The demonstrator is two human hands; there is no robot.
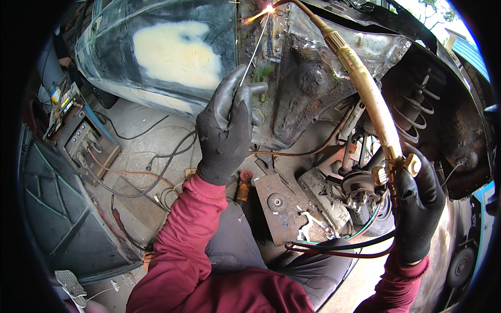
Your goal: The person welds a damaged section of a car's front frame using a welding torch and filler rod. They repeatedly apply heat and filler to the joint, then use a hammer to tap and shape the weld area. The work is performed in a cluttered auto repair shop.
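My left hand (222, 141), in a black glove, pinches a thin metal welding rod (254, 52) between thumb and fingers. The rod slants up to the bright glow at the torch tip. Wrapped around the lower end of a brass gas torch (368, 86), near its valve knobs, is my gloved right hand (420, 208). The torch's curved neck reaches left to a small flame (269, 9) with sparks, at the upper edge of a rusty, bare-metal section of car body (313, 78). Dark and red hoses (339, 250) run from the torch across my lap.
A car panel with pale filler (177, 52) stands at upper left. Beside it are a welding machine (86, 143) and cables (156, 167). A metal plate with a disc (271, 208) lies before me; a brake disc (360, 180) and coil spring (417, 109) are at right.
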